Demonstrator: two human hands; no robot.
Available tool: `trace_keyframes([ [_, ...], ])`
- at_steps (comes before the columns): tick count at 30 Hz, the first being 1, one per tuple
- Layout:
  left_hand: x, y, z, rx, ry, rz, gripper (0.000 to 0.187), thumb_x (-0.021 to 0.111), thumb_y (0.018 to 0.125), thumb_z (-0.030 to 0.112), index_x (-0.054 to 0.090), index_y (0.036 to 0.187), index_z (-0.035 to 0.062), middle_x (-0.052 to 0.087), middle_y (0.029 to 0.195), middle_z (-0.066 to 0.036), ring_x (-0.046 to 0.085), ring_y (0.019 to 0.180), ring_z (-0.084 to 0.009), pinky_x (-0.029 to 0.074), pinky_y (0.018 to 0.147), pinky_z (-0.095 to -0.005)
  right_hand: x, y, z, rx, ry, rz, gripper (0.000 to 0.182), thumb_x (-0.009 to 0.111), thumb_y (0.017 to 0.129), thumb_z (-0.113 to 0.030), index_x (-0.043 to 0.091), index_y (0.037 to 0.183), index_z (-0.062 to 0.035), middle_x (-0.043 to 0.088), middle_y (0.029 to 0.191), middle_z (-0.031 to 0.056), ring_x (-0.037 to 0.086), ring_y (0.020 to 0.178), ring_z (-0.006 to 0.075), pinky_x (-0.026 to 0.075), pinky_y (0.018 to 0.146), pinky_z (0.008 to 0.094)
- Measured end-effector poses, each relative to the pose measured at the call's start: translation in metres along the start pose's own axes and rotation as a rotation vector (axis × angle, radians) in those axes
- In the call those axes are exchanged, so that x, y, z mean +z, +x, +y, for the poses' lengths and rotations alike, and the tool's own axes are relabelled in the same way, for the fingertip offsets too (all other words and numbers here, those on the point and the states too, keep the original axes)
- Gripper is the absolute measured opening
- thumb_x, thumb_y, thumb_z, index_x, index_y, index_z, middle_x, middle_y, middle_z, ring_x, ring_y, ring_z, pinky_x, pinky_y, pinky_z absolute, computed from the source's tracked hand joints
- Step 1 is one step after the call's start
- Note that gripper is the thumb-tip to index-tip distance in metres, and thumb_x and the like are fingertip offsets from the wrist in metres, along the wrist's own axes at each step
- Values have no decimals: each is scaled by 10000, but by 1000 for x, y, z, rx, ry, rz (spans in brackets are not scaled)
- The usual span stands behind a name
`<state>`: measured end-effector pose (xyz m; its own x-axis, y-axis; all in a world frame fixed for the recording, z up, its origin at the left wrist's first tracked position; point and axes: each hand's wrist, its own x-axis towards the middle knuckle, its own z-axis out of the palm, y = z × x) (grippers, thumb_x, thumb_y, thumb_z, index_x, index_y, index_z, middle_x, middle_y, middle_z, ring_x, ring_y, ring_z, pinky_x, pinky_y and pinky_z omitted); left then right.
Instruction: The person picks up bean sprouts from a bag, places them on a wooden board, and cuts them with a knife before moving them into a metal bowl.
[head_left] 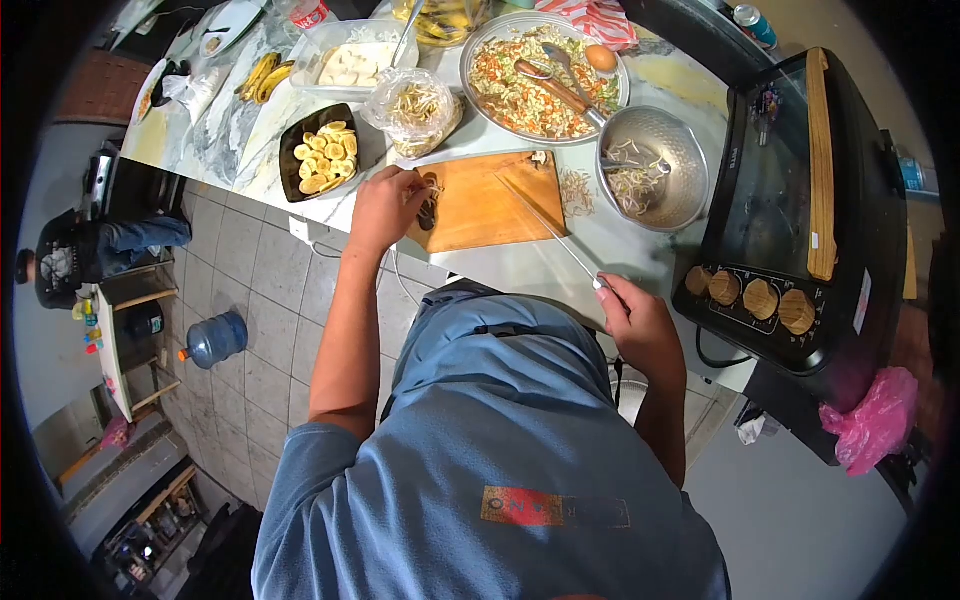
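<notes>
My right hand (640,325) is closed around the white handle of a long, thin-bladed knife (556,229). The blade slants up and left across a wooden cutting board (485,207). At the board's left end, my left hand (385,208) has its fingers bent together on a small bunch of bean sprouts (431,188); the fingertips are partly hidden. A plastic bag of bean sprouts (415,105) stands just beyond that hand. More sprouts lie in a metal bowl (690,165) and on the counter right of the board.
A large tray (470,85) holds shredded vegetables, tongs and an egg. Banana slices fill a dark dish (290,165), near a plastic tub (318,50) with white pieces. An oven (765,190) stands at right. A person (85,250) is at far left, near a water jug (217,340).
</notes>
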<state>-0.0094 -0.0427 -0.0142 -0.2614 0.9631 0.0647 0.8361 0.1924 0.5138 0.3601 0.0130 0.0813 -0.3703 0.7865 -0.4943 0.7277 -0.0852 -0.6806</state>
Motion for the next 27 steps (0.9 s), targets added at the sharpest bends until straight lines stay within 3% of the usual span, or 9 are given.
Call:
trace_keyframes([
  [4,-12,-1,8,-82,-71,-41,173,746,867,120,726,999,10,722,916,-142,689,800,-253,535,729,-358,-4,-2,-3,32,-15,-5,340,624,964,-262,679,1198,-22,694,939,260,719,857,378,528,764,390],
  [7,-20,1,11,-192,-207,-120,206,725,914,148,693,1051,-4,733,920,-123,692,818,-187,524,730,-322,-4,-2,-1,48,-21,2,347,621,965,-269,678,1205,-26,696,952,256,717,872,379,526,775,387],
  [14,-16,6,22,-201,-432,-113,245,650,981,136,678,1162,-25,710,926,-61,627,842,-109,497,761,-277,-1,-7,13,35,0,25,349,616,966,-275,680,1219,-43,701,980,246,711,923,388,533,803,396],
  [16,-11,11,32,-265,-525,-194,272,617,1006,140,665,1220,-21,694,929,-40,613,864,-97,490,763,-261,-2,-9,15,67,-3,32,346,615,967,-277,683,1216,-46,702,978,245,709,926,392,534,807,399],
  [17,-9,14,38,-333,-554,-248,231,613,1009,134,678,1163,-25,695,944,-43,618,880,-90,490,772,-249,-2,-10,16,55,-5,40,348,615,969,-287,684,1214,-50,703,977,244,710,923,392,534,807,399],
  [21,21,23,45,-258,-736,-273,159,628,1004,111,674,1040,-37,706,941,-39,657,901,-97,515,815,-251,-3,-18,25,67,-22,88,362,617,971,-320,687,1218,-65,708,936,233,713,879,383,533,787,400],
  [26,57,33,55,-292,-851,-318,152,662,982,108,679,1031,-35,717,916,-46,674,831,-108,531,768,-249,-5,-29,35,143,6,93,370,617,971,-335,684,1234,-84,709,877,212,712,813,360,529,757,395],
  [27,57,35,62,-396,-891,-372,157,676,971,114,683,1028,-32,722,917,-51,673,802,-108,530,735,-245,-4,-31,37,129,17,103,370,617,971,-338,683,1238,-89,708,863,206,710,798,354,528,751,393],
])
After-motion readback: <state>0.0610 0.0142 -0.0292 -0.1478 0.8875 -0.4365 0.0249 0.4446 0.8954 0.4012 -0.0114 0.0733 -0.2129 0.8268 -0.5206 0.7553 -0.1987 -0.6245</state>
